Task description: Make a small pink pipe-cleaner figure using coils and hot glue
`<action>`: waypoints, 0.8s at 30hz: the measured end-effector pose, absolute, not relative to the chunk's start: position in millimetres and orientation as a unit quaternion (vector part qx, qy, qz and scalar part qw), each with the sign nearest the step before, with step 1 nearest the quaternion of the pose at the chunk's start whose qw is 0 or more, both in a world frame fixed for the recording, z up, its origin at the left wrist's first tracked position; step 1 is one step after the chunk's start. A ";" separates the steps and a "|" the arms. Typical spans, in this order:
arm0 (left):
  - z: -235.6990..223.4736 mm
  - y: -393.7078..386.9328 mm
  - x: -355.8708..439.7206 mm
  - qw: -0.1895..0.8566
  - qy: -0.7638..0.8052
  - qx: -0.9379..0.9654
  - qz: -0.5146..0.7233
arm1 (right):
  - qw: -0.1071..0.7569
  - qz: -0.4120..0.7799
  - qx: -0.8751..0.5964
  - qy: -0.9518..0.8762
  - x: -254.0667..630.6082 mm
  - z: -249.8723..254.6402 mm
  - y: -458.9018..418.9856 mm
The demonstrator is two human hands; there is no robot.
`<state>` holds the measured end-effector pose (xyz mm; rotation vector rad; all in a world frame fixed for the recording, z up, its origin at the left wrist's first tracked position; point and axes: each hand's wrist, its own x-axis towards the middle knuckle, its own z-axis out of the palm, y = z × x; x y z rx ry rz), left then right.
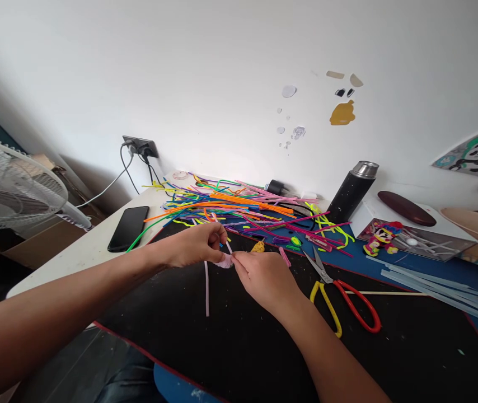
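head view: my left hand [199,245] and right hand [266,275] meet above the black mat [239,350], thumb and fingers of each pinching a small pale pink fuzzy piece [224,261] between them. a thin lilac stem [207,291] runs down below my left hand; i cannot tell whether it joins the piece. just beyond my knuckles sits a small yellow figure [258,247], and behind it spreads a heap of coloured stems [239,204]. scissors [325,277], partly open, lie beside my right hand; a dark phone [129,228] rests off to the left.
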<state>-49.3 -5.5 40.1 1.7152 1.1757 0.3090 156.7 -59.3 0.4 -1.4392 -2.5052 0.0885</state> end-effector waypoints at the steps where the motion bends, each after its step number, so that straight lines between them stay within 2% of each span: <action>1: 39.1 -4.8 -48.8 0.499 0.484 0.707 0.132 | 0.123 0.029 -0.496 -0.859 156.3 0.7 -59.4; 13: 29.2 8.6 -47.1 0.600 0.516 0.574 0.212 | 0.089 0.019 -0.523 -0.847 152.0 1.7 -61.4; 19: 31.0 8.1 -43.8 0.686 0.503 0.471 0.233 | 0.066 0.043 -0.535 -0.841 152.2 5.4 -60.8; 24: 29.3 5.7 -43.4 0.737 0.476 0.420 0.234 | 0.087 0.047 -0.545 -0.833 154.4 1.0 -57.8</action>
